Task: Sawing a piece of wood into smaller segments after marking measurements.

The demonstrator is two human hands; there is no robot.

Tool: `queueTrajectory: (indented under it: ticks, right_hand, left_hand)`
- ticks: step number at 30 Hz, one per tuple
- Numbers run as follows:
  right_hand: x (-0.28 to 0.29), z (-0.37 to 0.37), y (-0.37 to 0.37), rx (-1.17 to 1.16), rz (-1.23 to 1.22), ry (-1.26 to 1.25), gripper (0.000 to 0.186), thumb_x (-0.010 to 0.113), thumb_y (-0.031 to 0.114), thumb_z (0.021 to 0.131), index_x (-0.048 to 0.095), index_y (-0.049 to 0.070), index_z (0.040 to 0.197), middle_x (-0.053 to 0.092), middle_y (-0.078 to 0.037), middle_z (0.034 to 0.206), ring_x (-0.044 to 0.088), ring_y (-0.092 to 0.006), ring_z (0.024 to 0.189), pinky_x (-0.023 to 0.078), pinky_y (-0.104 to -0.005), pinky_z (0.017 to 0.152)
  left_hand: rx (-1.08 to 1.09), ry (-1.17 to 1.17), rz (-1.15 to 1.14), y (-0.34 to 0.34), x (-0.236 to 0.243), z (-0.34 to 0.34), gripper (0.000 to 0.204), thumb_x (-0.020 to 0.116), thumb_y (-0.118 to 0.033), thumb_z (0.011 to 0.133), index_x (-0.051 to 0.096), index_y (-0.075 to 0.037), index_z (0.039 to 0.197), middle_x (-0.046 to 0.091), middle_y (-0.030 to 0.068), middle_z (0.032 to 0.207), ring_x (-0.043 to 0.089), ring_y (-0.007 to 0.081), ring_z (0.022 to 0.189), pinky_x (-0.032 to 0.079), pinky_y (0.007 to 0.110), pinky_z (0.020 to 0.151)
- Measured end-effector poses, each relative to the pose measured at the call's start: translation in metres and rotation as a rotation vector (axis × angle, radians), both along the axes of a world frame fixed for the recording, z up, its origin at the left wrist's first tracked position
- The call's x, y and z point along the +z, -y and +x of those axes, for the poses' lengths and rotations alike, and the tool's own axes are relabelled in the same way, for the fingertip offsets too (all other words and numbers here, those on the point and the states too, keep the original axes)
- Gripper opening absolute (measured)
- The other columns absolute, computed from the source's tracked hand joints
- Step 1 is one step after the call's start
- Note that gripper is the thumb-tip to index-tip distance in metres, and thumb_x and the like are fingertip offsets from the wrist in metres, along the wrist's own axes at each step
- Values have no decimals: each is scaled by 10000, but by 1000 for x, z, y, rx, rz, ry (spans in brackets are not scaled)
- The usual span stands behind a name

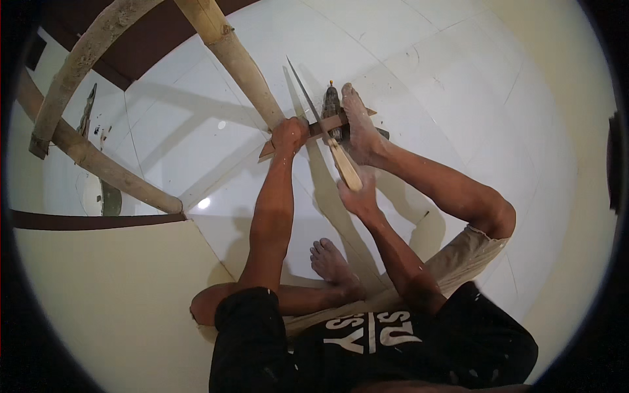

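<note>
A handsaw lies across a narrow brown wooden strip, its thin blade pointing away and to the left. My right hand is closed round the saw's pale wooden handle. To the left of the blade, my left hand is closed on the strip. My right foot rests on the strip to the right of the blade. Under the strip is a dark, tapered object with an orange tip, partly hidden; its kind is unclear.
A bamboo pole slants down close behind my left hand. More poles stand at the left, one reaching the wall corner. A pale and green container is partly hidden behind it. My left foot rests on the white tiled floor.
</note>
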State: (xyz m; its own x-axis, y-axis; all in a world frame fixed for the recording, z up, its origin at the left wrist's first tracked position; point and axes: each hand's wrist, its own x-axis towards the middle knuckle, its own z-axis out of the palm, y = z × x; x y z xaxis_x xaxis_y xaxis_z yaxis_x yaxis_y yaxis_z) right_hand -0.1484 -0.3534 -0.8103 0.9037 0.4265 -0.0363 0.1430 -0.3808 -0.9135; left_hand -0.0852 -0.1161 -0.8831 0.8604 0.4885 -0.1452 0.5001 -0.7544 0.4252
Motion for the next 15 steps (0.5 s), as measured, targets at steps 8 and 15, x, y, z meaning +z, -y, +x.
queueTrajectory:
  ticks: [8, 15]
  right_hand:
    - [20, -47, 61, 69, 13, 197, 383, 577, 114, 793, 568, -19, 1151, 649, -198, 968, 637, -312, 852, 479, -381, 792]
    - [-25, -19, 25, 40, 20, 196, 244, 576, 50, 741, 624, -25, 968, 656, -88, 804, 601, -146, 710, 477, -312, 649]
  left_hand:
    - [65, 23, 44, -3, 3, -5, 460, 444, -407, 868, 673, -8, 873, 639, 261, 902, 618, 421, 875, 484, 475, 801]
    - [49, -13, 11, -5, 5, -11, 460, 431, -378, 870, 666, 18, 860, 640, 257, 917, 625, 413, 856, 488, 473, 788]
